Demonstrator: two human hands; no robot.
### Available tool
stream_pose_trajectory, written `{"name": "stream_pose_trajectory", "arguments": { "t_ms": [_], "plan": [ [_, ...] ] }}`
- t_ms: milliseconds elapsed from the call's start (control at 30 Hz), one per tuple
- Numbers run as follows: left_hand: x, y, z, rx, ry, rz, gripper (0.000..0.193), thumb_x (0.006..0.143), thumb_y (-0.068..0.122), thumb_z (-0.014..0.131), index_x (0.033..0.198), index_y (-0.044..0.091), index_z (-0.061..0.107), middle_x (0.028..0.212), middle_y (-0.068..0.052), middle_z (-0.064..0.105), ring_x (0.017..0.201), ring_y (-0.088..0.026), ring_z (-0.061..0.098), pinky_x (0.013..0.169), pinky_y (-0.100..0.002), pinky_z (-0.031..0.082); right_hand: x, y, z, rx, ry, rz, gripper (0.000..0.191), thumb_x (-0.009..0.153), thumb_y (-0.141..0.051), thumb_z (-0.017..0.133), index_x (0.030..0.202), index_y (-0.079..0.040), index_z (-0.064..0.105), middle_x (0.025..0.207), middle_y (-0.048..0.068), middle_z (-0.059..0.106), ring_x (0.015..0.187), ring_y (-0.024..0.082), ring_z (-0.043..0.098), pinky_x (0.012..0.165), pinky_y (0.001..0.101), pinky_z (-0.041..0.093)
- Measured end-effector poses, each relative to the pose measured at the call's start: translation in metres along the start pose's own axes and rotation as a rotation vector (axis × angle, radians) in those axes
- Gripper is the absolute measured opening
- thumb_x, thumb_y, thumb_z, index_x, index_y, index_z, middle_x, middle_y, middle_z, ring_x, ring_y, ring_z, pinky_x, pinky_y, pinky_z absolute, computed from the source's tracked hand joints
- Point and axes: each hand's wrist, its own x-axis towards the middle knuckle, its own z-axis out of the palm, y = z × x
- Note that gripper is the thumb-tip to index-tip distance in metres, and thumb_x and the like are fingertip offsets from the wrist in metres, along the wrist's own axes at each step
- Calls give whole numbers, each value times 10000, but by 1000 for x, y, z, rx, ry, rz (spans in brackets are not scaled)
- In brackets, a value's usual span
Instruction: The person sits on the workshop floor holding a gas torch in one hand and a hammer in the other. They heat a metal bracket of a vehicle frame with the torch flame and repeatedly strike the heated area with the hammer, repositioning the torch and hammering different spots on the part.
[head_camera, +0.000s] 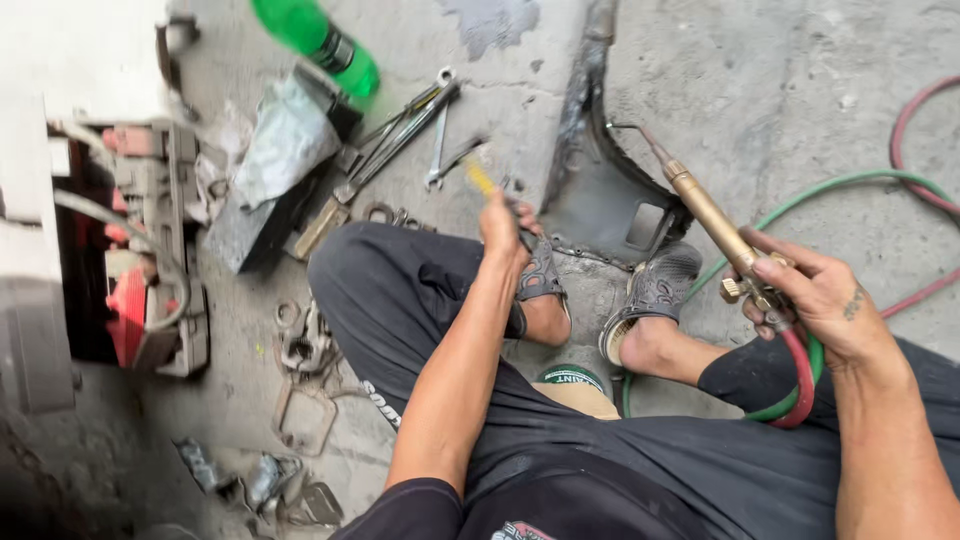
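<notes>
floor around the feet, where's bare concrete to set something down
Bare concrete lies upper right, between the dark metal plate and the red and green hoses. A smaller patch sits above the wrenches, beside the green bottle. The left is crowded with scattered metal parts and the machine.

Wrenches (420, 130) lie left of metal bracket (615, 205), bottle (318, 42) perhaps behind
</notes>
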Motion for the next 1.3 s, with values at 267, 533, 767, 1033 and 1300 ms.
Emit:
{"name": "stream_pose_trajectory", "arguments": {
  "t_ms": [267,533,767,1033,1300],
  "plan": [
    [-43,-59,55,232,-288,-253,380,1060,398,497,834,94,458,583,-54,483,424,-169,457,393,-349,394,-3,-7,-3,-9,-3,32,580,980,-188,622,1521,7,551,940,102,701,605,143,591,457,296,471],
    [-14,-22,36,-30,249,79,425,1060,420,421,948,16,487,684,-96,560,488,-242,547,433,-438,548,-12,-7,-11,20,-5,75,570,958,-235,632,1484,-22,579,853,80,681,564,147,565,432,309,446],
    [-67,-49,55,324,-356,-148,400,1114,436,518,930,93,427,601,4,418,422,-126,399,358,-311,337,-12,-5,-7,-102,-42,-101,572,943,-188,673,1469,17,582,932,58,708,706,69,611,570,236,506],
    [-39,-37,66,342,-127,123,454,1068,447,432,902,32,510,692,-99,574,485,-189,537,463,-375,501,-28,-17,-9,-26,-10,21,556,954,-225,636,1478,-48,585,861,75,672,555,135,551,432,300,430],
    [-61,-32,42,454,-224,-74,355,1022,386,504,891,56,492,625,-60,499,423,-173,453,376,-363,410,-31,-21,6,-94,-36,-3,560,942,-221,654,1464,-30,592,833,60,672,569,126,561,434,300,449]
  ]
}}
